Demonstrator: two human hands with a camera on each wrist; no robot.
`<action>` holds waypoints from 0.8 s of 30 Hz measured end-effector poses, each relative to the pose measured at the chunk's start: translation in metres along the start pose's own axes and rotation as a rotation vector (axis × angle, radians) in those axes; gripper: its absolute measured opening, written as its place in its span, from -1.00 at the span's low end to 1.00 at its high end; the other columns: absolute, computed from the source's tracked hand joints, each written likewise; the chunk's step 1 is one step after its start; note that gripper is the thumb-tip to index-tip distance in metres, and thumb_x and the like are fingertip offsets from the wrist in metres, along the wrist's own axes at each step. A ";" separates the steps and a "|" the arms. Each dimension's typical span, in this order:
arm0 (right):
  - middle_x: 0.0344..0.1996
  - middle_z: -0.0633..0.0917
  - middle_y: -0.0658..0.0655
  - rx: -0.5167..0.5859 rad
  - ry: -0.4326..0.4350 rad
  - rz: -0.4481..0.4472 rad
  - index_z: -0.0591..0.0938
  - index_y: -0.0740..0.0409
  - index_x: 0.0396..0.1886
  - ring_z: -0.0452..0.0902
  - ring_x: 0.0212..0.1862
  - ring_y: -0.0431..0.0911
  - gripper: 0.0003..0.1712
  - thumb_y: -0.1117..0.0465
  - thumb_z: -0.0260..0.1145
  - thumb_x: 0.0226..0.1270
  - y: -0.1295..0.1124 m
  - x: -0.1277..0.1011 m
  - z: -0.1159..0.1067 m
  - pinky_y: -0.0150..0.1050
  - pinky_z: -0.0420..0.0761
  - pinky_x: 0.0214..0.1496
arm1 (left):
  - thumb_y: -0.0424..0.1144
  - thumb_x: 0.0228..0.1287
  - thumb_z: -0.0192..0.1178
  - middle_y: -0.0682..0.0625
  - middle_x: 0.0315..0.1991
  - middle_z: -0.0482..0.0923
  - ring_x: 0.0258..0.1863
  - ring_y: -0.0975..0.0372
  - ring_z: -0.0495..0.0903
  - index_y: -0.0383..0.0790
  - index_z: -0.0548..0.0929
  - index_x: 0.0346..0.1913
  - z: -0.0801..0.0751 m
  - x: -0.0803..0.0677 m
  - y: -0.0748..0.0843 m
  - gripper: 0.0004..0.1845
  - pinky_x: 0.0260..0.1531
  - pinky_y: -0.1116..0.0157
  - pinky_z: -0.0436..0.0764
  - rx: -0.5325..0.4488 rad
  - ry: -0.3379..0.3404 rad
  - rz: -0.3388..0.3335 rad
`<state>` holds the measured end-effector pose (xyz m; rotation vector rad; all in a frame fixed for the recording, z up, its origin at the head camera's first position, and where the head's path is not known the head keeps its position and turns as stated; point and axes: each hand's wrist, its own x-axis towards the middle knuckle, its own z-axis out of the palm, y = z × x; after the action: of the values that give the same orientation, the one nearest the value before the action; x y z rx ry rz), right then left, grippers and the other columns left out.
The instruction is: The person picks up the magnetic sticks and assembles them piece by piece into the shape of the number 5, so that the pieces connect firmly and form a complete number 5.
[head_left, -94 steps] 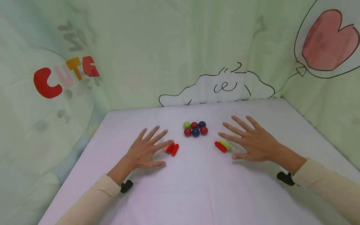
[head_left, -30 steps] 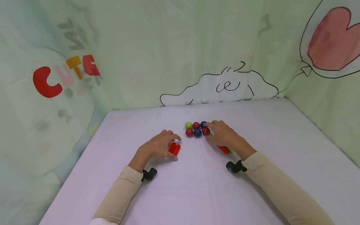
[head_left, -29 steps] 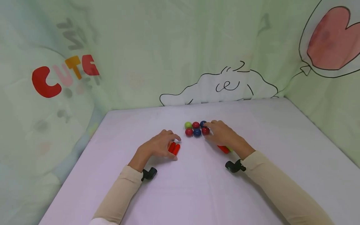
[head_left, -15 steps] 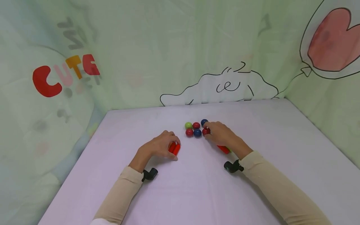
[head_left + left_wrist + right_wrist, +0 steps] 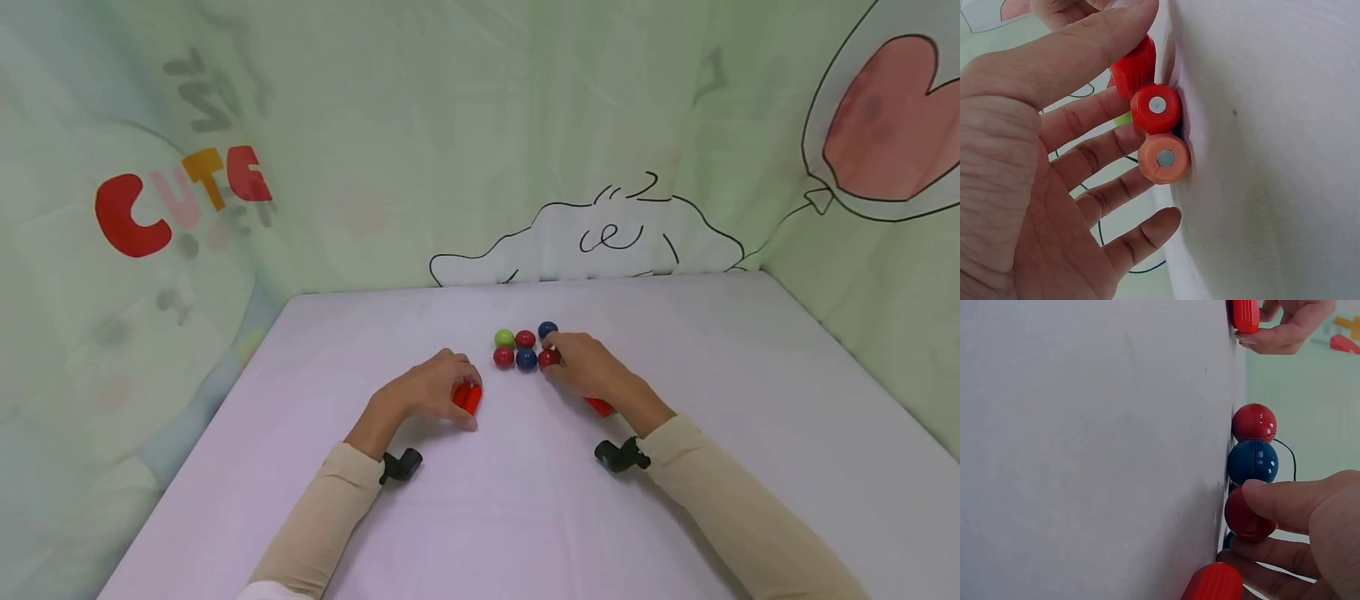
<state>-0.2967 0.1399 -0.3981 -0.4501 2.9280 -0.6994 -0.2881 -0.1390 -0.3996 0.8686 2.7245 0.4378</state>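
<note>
My left hand curls over a small group of magnetic sticks, its thumb and forefinger at the two ends of the outermost red stick. In the left wrist view a second red stick and a salmon stick lie alongside, silver discs on their ends. My right hand pinches a red ball between thumb and fingers, at the right end of the front row. Beside that ball sit a blue ball and another red ball. Behind are a green ball, a red ball and a blue ball.
Under my right hand lies another red stick, largely covered. A white cloth covers the table. Printed curtain closes off the back and both sides. Each wrist carries a small black camera.
Both hands came in from spread above the table to the sticks and balls. My left forefinger has since bent down onto the stick's far end. The rear blue ball has shifted slightly away from its red neighbour.
</note>
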 end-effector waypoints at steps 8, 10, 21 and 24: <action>0.00 0.67 0.24 0.055 0.017 -0.002 0.53 0.23 0.27 0.56 0.06 0.09 -0.48 0.23 0.41 0.36 -0.001 -0.008 0.000 0.03 0.65 0.12 | 0.03 0.02 0.57 0.12 0.01 0.52 0.07 0.25 0.40 0.02 0.66 0.11 0.001 -0.002 -0.001 -0.44 -0.10 0.31 0.62 -0.033 0.016 -0.009; 0.00 0.67 0.24 0.092 0.030 -0.007 0.54 0.22 0.25 0.57 0.06 0.10 -0.49 0.23 0.41 0.35 -0.002 -0.010 -0.001 0.04 0.65 0.12 | 0.02 0.02 0.56 0.12 0.02 0.52 0.08 0.25 0.40 0.01 0.65 0.12 0.002 -0.002 -0.001 -0.43 -0.09 0.30 0.63 -0.047 0.028 -0.005; -0.15 0.68 0.14 0.172 0.007 -0.028 0.62 0.13 0.11 0.56 -0.06 0.02 -0.59 0.27 0.47 0.29 -0.005 -0.017 0.001 -0.12 0.68 -0.01 | -0.05 0.03 0.57 0.07 0.04 0.53 0.07 0.22 0.42 -0.04 0.66 0.14 0.004 -0.004 0.002 -0.43 -0.07 0.27 0.64 -0.082 0.045 -0.017; -0.14 0.69 0.12 0.176 -0.024 -0.014 0.62 0.11 0.12 0.58 -0.03 0.00 -0.59 0.26 0.48 0.28 -0.007 -0.020 0.004 -0.13 0.69 0.02 | -0.06 0.03 0.57 0.06 0.04 0.53 0.06 0.22 0.43 -0.04 0.67 0.15 0.004 -0.005 0.003 -0.43 -0.08 0.27 0.64 -0.082 0.050 -0.014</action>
<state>-0.2751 0.1386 -0.3985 -0.4570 2.8117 -0.9361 -0.2814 -0.1383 -0.4013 0.8268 2.7340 0.5716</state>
